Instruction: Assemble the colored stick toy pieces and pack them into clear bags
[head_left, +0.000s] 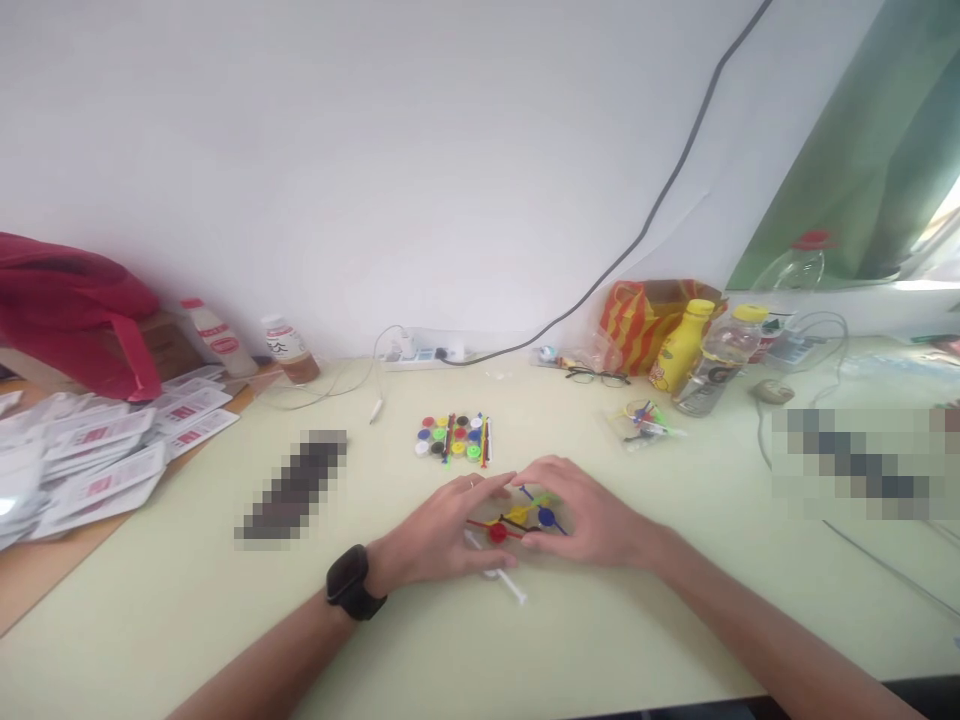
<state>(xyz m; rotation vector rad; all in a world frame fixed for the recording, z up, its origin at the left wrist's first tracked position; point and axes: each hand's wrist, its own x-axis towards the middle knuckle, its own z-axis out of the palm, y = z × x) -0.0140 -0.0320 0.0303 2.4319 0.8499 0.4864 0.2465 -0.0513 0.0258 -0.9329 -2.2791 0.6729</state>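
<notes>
Head view: left hand (442,530), half open, cupped, thumb and fingers apart, gripping nothing; right hand (596,515), facing it, likewise. Between them, on the table (420,650): red piece (497,533), yellow piece (519,515), blue piece (547,517). White piece (516,590), extending beyond left thumb. Fingertip contact unclear. Farther back: coloured discs (460,434), rows, with sticks (485,440).

A red piece (497,533), a yellow piece (518,514) and a blue piece (547,517), each a round disc with thin strips, lie close together on the counter (450,645). Beside them a green piece (541,501) and a dark piece (534,531) show only in part. A white piece (513,588) lies aslant nearest the viewer, partly hidden by the left hand (439,530).
</notes>
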